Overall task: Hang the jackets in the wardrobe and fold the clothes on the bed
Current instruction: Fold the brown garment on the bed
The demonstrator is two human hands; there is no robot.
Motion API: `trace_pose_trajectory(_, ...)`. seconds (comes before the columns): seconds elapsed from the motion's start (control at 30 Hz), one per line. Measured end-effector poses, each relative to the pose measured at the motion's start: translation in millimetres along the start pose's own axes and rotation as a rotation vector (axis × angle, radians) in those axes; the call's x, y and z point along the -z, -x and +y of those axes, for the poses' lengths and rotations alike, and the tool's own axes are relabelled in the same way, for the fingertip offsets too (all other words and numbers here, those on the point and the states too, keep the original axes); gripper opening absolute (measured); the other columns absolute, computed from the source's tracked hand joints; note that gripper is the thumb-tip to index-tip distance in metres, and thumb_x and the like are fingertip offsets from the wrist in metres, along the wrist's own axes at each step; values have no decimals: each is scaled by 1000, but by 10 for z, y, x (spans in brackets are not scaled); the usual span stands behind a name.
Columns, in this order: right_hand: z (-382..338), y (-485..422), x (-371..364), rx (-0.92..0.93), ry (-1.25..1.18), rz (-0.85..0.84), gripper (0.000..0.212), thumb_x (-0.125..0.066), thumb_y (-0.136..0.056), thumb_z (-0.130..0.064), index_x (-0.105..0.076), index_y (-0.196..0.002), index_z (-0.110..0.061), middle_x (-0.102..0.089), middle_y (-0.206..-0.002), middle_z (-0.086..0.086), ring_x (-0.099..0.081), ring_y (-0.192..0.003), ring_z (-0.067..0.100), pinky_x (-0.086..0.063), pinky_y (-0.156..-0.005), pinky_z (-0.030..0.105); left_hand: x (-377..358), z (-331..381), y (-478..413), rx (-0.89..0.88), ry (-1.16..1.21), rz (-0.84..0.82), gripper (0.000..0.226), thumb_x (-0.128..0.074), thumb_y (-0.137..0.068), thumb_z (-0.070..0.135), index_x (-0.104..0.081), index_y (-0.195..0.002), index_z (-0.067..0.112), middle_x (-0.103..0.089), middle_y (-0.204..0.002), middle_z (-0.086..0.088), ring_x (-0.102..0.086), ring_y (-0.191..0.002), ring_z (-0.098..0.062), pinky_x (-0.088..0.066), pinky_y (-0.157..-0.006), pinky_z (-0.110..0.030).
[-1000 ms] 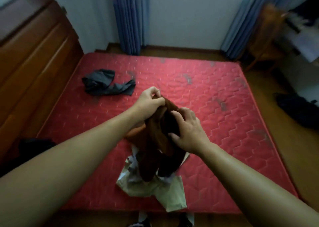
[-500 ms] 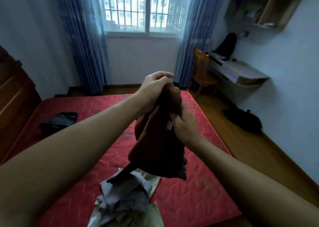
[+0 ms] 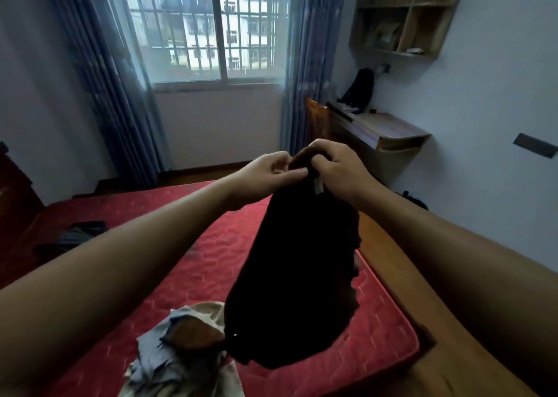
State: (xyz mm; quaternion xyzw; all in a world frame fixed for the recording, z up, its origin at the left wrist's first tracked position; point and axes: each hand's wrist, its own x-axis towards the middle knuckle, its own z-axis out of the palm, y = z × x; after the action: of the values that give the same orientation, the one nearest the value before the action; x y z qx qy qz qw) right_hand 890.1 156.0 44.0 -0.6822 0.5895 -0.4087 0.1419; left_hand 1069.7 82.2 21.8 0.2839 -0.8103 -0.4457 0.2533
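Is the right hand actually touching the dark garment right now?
Touching. The head view shows the right hand with its fingers curled over the top edge of the dark garment, which hangs down from that grip.

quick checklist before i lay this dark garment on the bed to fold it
1. Left hand and right hand both pinch the dark garment at its top: ok.
2. Garment spread out flat: not ok, it hangs bunched.
3. Bare room on the bed to lay it: ok, beyond the pile of clothes.
4. Bottom of the garment free of that pile: cannot tell.
5. Black clothes out of the way: ok, far left on the bed.
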Motion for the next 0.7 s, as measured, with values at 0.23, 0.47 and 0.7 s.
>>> trace_pose_trajectory(0.23,386,253,749,-146,-92,-240,21,-63,-87,-6,-67,-102,-20,-69,-89,7,-68,-76,17,-55,-71,35,-653,249,-262,-35,56,-2,28,-67,-92,11,-67,-120,11,-71,-108,-20,-65,-92,-20,-52,-85,-40)
trace_pose_trajectory(0.47,995,320,1099,-224,57,-255,28,-68,-79,-6,-63,-100,-25,-68,-95,5,-68,-91,23,-55,-76,39,-808,513,-695,-105,-64,204,13,-56,-96,9,-65,-88,14,-60,-71,7,-53,-64,-6,-42,-59,-23)
trace_pose_trajectory(0.7,1220,-77,1207,-214,-173,46,12,-59,-99,-24,-72,-98,-23,-73,-93,2,-69,-87,19,-52,-77,36,-635,438,-1128,-130,-67,206,22,-57,-98,11,-57,-78,21,-50,-54,16,-42,-49,1,-33,-47,-14)
